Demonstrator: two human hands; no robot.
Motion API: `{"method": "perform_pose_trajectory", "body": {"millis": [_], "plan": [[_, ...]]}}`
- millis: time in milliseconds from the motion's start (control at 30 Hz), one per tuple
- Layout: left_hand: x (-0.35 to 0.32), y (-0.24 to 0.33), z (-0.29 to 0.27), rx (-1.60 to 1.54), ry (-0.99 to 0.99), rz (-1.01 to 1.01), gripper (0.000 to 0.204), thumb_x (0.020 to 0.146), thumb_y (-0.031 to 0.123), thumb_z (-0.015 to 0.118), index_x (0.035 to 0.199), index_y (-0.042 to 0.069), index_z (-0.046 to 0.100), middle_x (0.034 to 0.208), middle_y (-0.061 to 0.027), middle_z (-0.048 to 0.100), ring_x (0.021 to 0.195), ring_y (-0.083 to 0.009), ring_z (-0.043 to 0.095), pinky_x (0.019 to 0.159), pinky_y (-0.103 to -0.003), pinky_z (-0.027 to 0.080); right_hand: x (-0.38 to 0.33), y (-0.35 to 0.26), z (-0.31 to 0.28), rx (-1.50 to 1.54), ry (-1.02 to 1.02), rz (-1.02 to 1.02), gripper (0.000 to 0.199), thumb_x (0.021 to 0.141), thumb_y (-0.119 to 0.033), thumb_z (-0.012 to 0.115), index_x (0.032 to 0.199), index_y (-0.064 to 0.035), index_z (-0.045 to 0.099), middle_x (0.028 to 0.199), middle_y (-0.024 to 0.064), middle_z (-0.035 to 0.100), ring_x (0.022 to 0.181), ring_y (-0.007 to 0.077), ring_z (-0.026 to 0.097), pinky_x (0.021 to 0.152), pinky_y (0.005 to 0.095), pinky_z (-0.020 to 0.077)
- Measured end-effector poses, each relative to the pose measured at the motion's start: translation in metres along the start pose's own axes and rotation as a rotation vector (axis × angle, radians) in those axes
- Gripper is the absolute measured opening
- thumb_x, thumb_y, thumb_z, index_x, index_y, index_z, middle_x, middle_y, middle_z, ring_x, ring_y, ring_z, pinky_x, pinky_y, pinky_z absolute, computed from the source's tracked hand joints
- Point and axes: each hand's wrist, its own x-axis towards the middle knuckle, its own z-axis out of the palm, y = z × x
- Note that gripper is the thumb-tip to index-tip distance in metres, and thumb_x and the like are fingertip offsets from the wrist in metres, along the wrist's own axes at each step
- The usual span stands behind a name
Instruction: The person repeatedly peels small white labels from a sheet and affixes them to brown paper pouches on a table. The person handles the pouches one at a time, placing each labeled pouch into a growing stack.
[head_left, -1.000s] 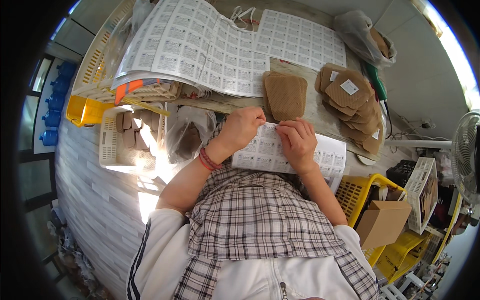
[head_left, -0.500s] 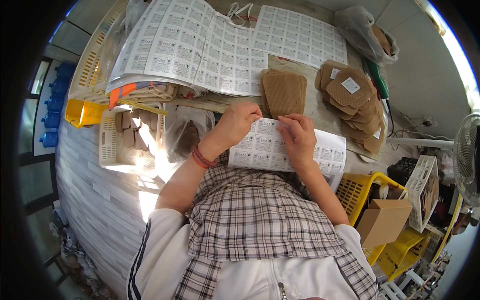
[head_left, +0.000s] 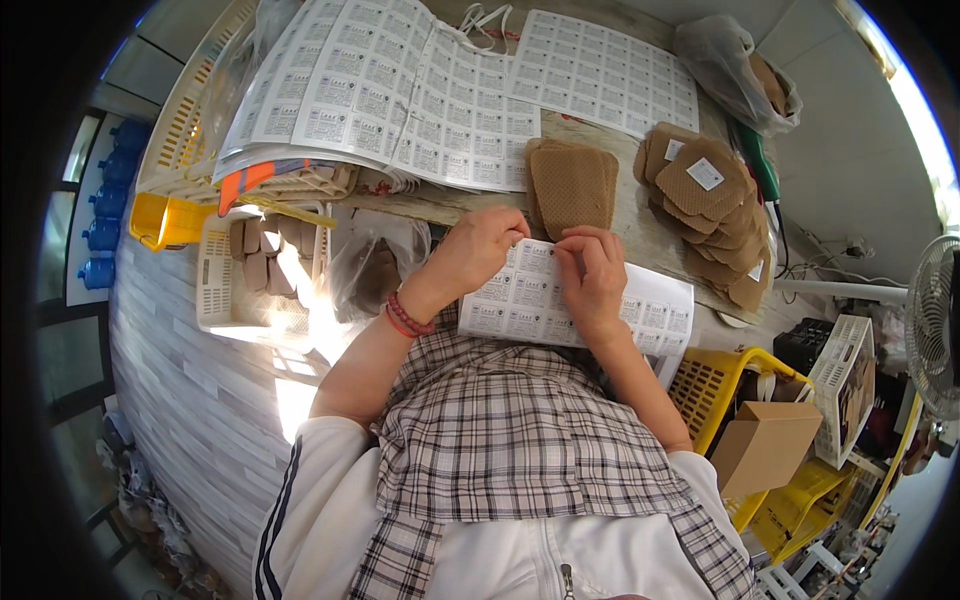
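Note:
A white sheet of printed stickers (head_left: 520,300) lies over my lap at the table's front edge, its right part curving down. My left hand (head_left: 480,255) pinches the sheet near its upper left corner, fingers curled. Along the same upper edge my right hand (head_left: 597,285) has thumb and forefinger closed together on the paper; whether a single sticker is between them cannot be made out. Just beyond my fingers stands a stack of brown textured insole-like pieces (head_left: 572,190). To its right is a looser pile of similar brown pieces (head_left: 715,205), some bearing a white sticker (head_left: 705,174).
More sticker sheets (head_left: 370,90) cover the table's left and back. A plastic bag (head_left: 715,60) and a green-handled tool (head_left: 757,165) sit at the back right. Crates flank me: a white one (head_left: 215,290) at left, a yellow one (head_left: 695,385) with a cardboard box (head_left: 768,445) at right.
Both hands stay at the sheet's upper edge. The right fingers have drawn slightly closer together, and the whole view has shifted a little.

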Motion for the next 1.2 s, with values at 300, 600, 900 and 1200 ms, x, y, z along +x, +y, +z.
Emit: {"method": "perform_pose_trajectory", "body": {"millis": [300, 600, 900, 1200], "plan": [[0.007, -0.006, 0.008, 0.012, 0.019, -0.005, 0.012, 0.090, 0.008, 0.060, 0.092, -0.003, 0.062, 0.085, -0.0138, 0.062, 0.079, -0.0261, 0.061, 0.072, -0.035, 0.048, -0.009, -0.005, -0.011, 0.113, 0.021, -0.359, 0.013, 0.080, 0.004, 0.067, 0.086, -0.0031, 0.057, 0.099, 0.0116, 0.062, 0.091, 0.0315, 0.060, 0.081, 0.0384, 0.0500], [0.011, 0.012, 0.025, 0.255, 0.112, 0.273, 0.007, 0.085, 0.000, 0.054, 0.090, -0.002, 0.058, 0.101, -0.0183, 0.060, 0.099, -0.0370, 0.057, 0.082, -0.043, 0.046, 0.053, 0.057, -0.023, 0.503, -0.040, 0.401, 0.006, 0.095, -0.002, 0.061, 0.093, -0.0008, 0.056, 0.078, 0.0063, 0.059, 0.071, 0.0108, 0.054, 0.066, 0.0259, 0.0461], [0.019, 0.004, 0.043, 0.305, 0.197, 0.446, 0.009, 0.085, 0.000, 0.050, 0.093, -0.004, 0.054, 0.121, -0.0275, 0.056, 0.122, -0.0451, 0.051, 0.103, -0.048, 0.043, 0.086, 0.081, 0.007, 0.234, -0.259, 0.316, 0.006, 0.092, -0.003, 0.063, 0.096, -0.0005, 0.058, 0.082, 0.0132, 0.067, 0.072, 0.0232, 0.063, 0.067, 0.0335, 0.0500], [0.020, 0.002, 0.044, 0.325, 0.192, 0.443, 0.008, 0.086, 0.001, 0.049, 0.091, -0.004, 0.053, 0.122, -0.0277, 0.057, 0.123, -0.0445, 0.051, 0.104, -0.049, 0.043, 0.083, 0.087, 0.010, 0.218, -0.224, 0.314, 0.006, 0.091, -0.003, 0.064, 0.095, -0.0010, 0.059, 0.084, 0.0152, 0.067, 0.075, 0.0280, 0.064, 0.069, 0.0356, 0.0508]]}}
